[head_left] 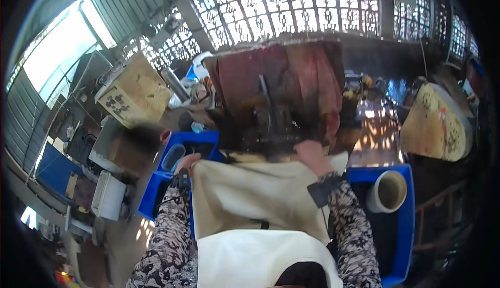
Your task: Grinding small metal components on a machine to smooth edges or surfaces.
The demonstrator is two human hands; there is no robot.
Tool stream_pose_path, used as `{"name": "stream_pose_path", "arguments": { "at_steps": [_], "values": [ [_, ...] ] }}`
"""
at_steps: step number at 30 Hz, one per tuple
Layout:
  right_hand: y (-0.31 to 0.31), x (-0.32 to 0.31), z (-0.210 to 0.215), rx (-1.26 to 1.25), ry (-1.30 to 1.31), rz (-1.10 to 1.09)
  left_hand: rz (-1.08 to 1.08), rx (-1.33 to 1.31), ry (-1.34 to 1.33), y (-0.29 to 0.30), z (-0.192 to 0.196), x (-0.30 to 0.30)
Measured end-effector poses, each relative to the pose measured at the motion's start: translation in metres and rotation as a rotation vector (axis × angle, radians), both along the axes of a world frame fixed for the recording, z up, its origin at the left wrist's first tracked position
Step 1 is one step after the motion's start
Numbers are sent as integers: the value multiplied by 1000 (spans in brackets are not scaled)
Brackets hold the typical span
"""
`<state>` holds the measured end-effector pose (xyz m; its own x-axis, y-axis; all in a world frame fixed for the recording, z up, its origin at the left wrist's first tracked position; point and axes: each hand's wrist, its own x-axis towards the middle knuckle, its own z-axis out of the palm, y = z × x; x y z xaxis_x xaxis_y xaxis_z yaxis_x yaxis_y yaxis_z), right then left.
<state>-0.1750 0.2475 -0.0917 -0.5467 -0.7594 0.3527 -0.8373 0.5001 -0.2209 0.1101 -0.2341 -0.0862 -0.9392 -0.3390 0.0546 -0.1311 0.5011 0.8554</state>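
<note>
Workshop: beyond the apron stands a lattice wall [291,12] with bright light coming through, and corrugated sheeting [130,1] slopes at its left.
Apron: a cream sheet [255,191] spreads in front of the wearer, its far edge pulled out wide between the forearms, with soft folds across the middle and a small dark mark near the bib.
Bib: a whiter piece [234,254] lies on the near side of the apron.
Left hand: at the apron's far left corner [188,161], fingers closed on the edge of the cloth.
Right hand: over the apron's far edge, toward its right end [311,155]; the fingers are blurred, so I cannot tell whether they grip.
Sleeves: patterned in black and pale grey [169,230], one along each side of the apron, with a dark device at each wrist.
Machine: dark and grimy [271,119], just beyond the apron, draped with a red cloth [242,82].
Left tray: blue [195,136], beside the apron's left corner, holding a clear cup [172,157].
Right tray: blue [409,225], right of the apron, holding a pale bucket [376,200].
White tub: tilted [108,197], well left of the apron.
Yellow panel: stained [432,121], far right of the apron.
</note>
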Motion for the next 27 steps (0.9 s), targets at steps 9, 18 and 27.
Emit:
{"name": "stream_pose_path", "arguments": {
  "at_steps": [9,18,27],
  "values": [
    [14,8,11,44,21,-102,78,-604,53,30,6,-47],
    [9,1,10,67,-47,-144,532,-633,-577,20,17,-81],
    [17,7,2,117,-49,-193,-104,-361,-446,102,78,-107]
  ]
}}
